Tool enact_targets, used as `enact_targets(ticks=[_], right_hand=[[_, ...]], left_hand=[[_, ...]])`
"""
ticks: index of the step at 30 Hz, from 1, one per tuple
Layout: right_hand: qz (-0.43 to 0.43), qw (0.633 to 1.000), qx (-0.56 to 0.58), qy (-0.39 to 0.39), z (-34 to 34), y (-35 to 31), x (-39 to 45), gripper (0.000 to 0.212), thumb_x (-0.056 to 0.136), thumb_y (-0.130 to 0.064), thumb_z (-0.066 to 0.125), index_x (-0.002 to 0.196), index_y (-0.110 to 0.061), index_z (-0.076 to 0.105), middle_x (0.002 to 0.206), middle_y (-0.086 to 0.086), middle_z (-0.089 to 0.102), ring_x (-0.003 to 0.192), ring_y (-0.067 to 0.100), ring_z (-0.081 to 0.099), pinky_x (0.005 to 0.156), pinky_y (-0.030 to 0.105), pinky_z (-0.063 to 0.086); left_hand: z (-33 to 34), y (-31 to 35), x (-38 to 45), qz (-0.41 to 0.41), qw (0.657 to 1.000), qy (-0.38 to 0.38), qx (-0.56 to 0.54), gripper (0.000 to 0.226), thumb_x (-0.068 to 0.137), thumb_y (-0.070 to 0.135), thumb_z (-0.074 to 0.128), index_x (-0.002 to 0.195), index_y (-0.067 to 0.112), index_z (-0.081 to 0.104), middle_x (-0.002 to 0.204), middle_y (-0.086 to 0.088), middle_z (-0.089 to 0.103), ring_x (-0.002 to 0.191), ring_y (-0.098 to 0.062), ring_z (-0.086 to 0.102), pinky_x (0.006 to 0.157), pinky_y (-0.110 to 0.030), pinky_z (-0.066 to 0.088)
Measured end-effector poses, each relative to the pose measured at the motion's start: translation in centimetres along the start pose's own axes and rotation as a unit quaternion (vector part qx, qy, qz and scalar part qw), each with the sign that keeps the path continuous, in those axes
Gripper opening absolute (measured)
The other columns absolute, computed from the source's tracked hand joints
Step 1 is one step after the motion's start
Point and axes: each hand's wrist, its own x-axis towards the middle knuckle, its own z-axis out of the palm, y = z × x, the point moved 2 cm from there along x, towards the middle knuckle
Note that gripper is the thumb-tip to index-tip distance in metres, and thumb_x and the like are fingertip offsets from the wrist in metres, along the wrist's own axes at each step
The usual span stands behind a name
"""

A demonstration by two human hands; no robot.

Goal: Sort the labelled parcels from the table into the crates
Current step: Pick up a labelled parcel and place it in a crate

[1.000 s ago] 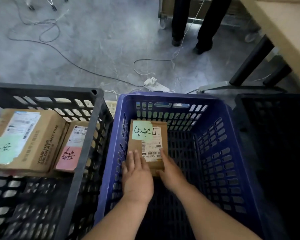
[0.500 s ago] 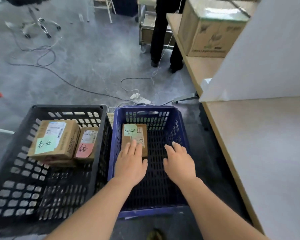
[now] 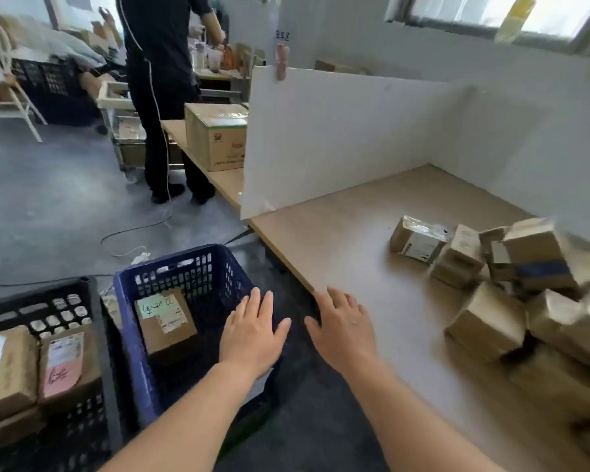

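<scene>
A small brown parcel with a green label [image 3: 166, 323] lies alone in the blue crate [image 3: 126, 338]. The black crate [image 3: 31, 301] at the left holds two parcels, one with a pink label [image 3: 63, 364] and one with a pale green label [image 3: 0, 373]. Several brown parcels [image 3: 511, 284] are heaped on the wooden table [image 3: 355, 240] at the right. My left hand [image 3: 252, 332] hovers empty over the blue crate's right side, fingers spread. My right hand [image 3: 343, 330] is empty with fingers spread over the table's near edge.
A white partition board [image 3: 338, 137] stands across the table's far side, with a large carton [image 3: 217, 134] behind it. A person in dark clothes [image 3: 164, 97] stands by the far table end. Cables [image 3: 133, 233] trail over the grey floor. A dark crate sits between blue crate and table.
Both hands have let go of the green-labelled parcel, risen out of the blue crate and swung right toward the table. The view has turned up and right, bringing the parcel heap into sight.
</scene>
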Motion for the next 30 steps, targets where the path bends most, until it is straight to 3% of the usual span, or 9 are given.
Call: enact_targets(ticks=[5, 8, 12, 16, 18, 21, 25, 30], right_hand=[[0.089, 0.995, 0.002, 0.045, -3.3, 4.8, -7.2, 0.053, 0.097, -0.037, 0.049, 0.145, -0.017, 0.037, 0.148, 0.007, 0.041, 0.134, 0.028, 0.039, 0.105, 0.038, 0.035], [0.138, 0.986, -0.023, 0.095, -4.8, 8.2, -11.1, 0.052, 0.087, -0.032, 0.066, 0.133, -0.012, 0.053, 0.131, 0.014, 0.057, 0.119, 0.034, 0.055, 0.092, 0.042, 0.048], [0.183, 0.976, -0.056, 0.103, -6.4, 12.1, -16.0, 0.054, 0.091, -0.035, 0.058, 0.14, -0.014, 0.047, 0.139, 0.012, 0.051, 0.125, 0.031, 0.05, 0.098, 0.041, 0.045], [0.239, 0.962, -0.08, 0.109, -7.6, 17.0, -20.7, 0.059, 0.065, -0.035, 0.084, 0.117, -0.01, 0.068, 0.111, 0.015, 0.069, 0.095, 0.031, 0.068, 0.071, 0.04, 0.057], [0.257, 0.955, -0.081, 0.123, -8.1, 19.6, -23.5, 0.061, 0.058, -0.035, 0.089, 0.11, -0.01, 0.071, 0.105, 0.014, 0.071, 0.088, 0.03, 0.07, 0.065, 0.039, 0.058], [0.28, 0.949, -0.069, 0.125, -9.1, 23.8, -28.4, 0.058, 0.07, -0.036, 0.081, 0.12, -0.011, 0.067, 0.117, 0.016, 0.067, 0.101, 0.031, 0.067, 0.076, 0.042, 0.056], [0.316, 0.938, -0.046, 0.134, -10.3, 29.6, -35.1, 0.058, 0.095, -0.041, 0.05, 0.147, -0.018, 0.038, 0.149, 0.01, 0.041, 0.136, 0.026, 0.04, 0.108, 0.04, 0.036], [0.353, 0.928, -0.029, 0.118, -11.0, 36.9, -42.0, 0.059, 0.098, -0.043, 0.042, 0.151, -0.022, 0.027, 0.155, 0.007, 0.03, 0.141, 0.024, 0.031, 0.112, 0.037, 0.028]], left_hand=[[0.9, 6.6, -3.5, 0.085, 0.996, -0.013, -0.023, 0.071, 0.098, 0.057, 0.026, 0.154, 0.019, 0.005, 0.161, -0.004, 0.01, 0.145, -0.022, 0.016, 0.114, -0.038, 0.024], [1.7, 10.7, -5.4, 0.135, 0.991, -0.009, -0.016, 0.071, 0.097, 0.057, 0.03, 0.154, 0.018, 0.01, 0.159, -0.004, 0.017, 0.144, -0.022, 0.02, 0.113, -0.038, 0.025], [2.7, 16.2, -7.9, 0.189, 0.982, -0.008, 0.007, 0.072, 0.096, 0.058, 0.03, 0.154, 0.019, 0.01, 0.159, -0.003, 0.018, 0.144, -0.022, 0.019, 0.114, -0.038, 0.023], [4.2, 22.3, -10.5, 0.24, 0.971, 0.003, 0.015, 0.073, 0.096, 0.06, 0.03, 0.153, 0.02, 0.012, 0.158, -0.003, 0.021, 0.144, -0.02, 0.021, 0.115, -0.036, 0.021], [5.4, 25.8, -12.1, 0.262, 0.965, 0.001, 0.009, 0.072, 0.095, 0.06, 0.031, 0.153, 0.02, 0.012, 0.158, -0.002, 0.021, 0.144, -0.02, 0.021, 0.114, -0.036, 0.024], [7.7, 31.4, -15.3, 0.293, 0.956, -0.013, 0.008, 0.072, 0.096, 0.06, 0.029, 0.154, 0.021, 0.011, 0.159, -0.003, 0.019, 0.145, -0.02, 0.02, 0.113, -0.036, 0.025], [11.5, 38.8, -19.7, 0.337, 0.941, -0.036, 0.015, 0.072, 0.096, 0.061, 0.028, 0.154, 0.022, 0.011, 0.159, -0.004, 0.019, 0.145, -0.019, 0.018, 0.114, -0.034, 0.023], [15.7, 46.7, -24.3, 0.361, 0.931, -0.045, 0.014, 0.071, 0.096, 0.059, 0.032, 0.154, 0.022, 0.012, 0.159, -0.002, 0.02, 0.145, -0.017, 0.018, 0.114, -0.032, 0.022]])
